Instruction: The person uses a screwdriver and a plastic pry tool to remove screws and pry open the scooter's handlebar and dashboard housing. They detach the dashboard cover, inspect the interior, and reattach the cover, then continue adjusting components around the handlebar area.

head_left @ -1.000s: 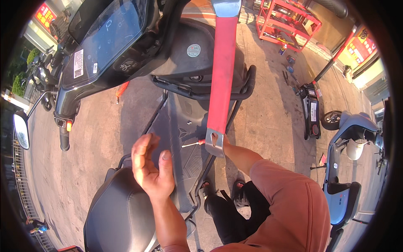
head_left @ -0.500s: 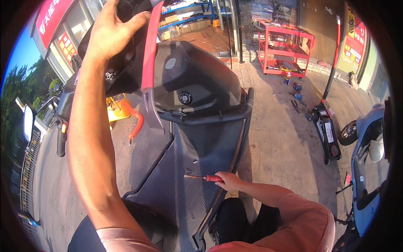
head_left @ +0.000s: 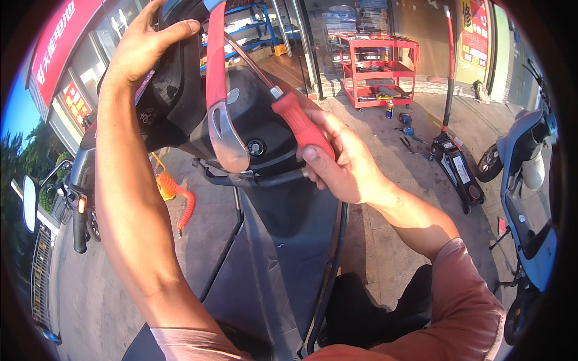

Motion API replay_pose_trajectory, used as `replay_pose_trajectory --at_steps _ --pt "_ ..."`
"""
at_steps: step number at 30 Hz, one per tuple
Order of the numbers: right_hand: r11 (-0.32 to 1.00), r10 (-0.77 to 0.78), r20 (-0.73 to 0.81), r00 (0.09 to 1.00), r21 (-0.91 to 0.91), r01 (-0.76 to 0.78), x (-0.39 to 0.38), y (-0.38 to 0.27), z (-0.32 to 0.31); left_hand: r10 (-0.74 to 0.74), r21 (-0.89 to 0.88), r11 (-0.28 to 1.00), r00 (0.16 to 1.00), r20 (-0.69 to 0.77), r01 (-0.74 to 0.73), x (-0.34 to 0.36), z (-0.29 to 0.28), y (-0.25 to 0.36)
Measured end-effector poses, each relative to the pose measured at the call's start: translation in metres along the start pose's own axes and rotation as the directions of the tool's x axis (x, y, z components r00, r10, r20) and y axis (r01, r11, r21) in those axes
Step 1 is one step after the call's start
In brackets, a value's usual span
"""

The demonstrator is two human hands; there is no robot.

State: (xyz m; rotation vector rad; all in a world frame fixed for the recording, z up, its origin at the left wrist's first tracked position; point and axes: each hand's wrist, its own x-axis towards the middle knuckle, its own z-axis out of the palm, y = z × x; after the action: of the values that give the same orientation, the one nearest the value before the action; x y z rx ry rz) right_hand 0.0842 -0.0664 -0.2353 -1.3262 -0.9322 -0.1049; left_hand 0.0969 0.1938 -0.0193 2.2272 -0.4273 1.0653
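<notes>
My left hand [head_left: 141,51] reaches up to the black dash housing [head_left: 174,102] of a scooter, its fingers curled over the upper edge and partly hidden, thumb along it. Beside it hangs a red-covered bar [head_left: 216,66] with a curved metal end [head_left: 226,141] over the black front compartment [head_left: 265,156]. My right hand [head_left: 343,168] grips a red-handled screwdriver [head_left: 296,120], raised at the right of that bar, its long shaft pointing up and left into the upper area. The tip is hard to make out.
A black footboard [head_left: 271,265] lies below. A red tool cart [head_left: 377,72], floor jack [head_left: 457,174], cordless drill [head_left: 407,129] and a second scooter [head_left: 524,204] stand on the right. An orange coiled hose [head_left: 186,204] is at left, shop shelving [head_left: 250,30] behind.
My left hand rose from beside the seat to the dash housing. My right hand brought the screwdriver up from above the footboard to beside the red bar. The view tilted toward the shopfront.
</notes>
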Motion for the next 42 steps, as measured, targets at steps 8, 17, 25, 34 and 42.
replay_pose_trajectory --at_steps 8,17,25,34,42 --pt "0.995 0.055 -0.024 0.998 0.08 -0.053 0.045 -0.012 0.032 0.066 -0.329 0.944 0.987 0.147 -0.014 -0.005 -0.003 0.004" --pt "0.845 0.146 0.075 0.987 0.51 -0.163 0.044 -0.013 0.037 0.024 -0.336 0.942 0.992 0.126 0.019 0.001 -0.003 -0.002" --pt "0.827 0.112 0.1 0.989 0.542 -0.149 0.044 -0.018 0.035 0.1 -0.211 0.976 0.98 0.17 -0.063 0.018 -0.01 -0.029" --pt "0.77 0.096 0.153 0.983 0.615 -0.171 0.049 -0.022 0.036 0.081 -0.308 0.951 0.976 0.204 -0.014 0.016 -0.008 -0.025" --pt "0.714 0.125 0.183 0.975 0.666 -0.217 0.053 -0.025 0.037 0.104 -0.272 0.96 0.984 0.145 -0.062 0.014 -0.004 -0.024"
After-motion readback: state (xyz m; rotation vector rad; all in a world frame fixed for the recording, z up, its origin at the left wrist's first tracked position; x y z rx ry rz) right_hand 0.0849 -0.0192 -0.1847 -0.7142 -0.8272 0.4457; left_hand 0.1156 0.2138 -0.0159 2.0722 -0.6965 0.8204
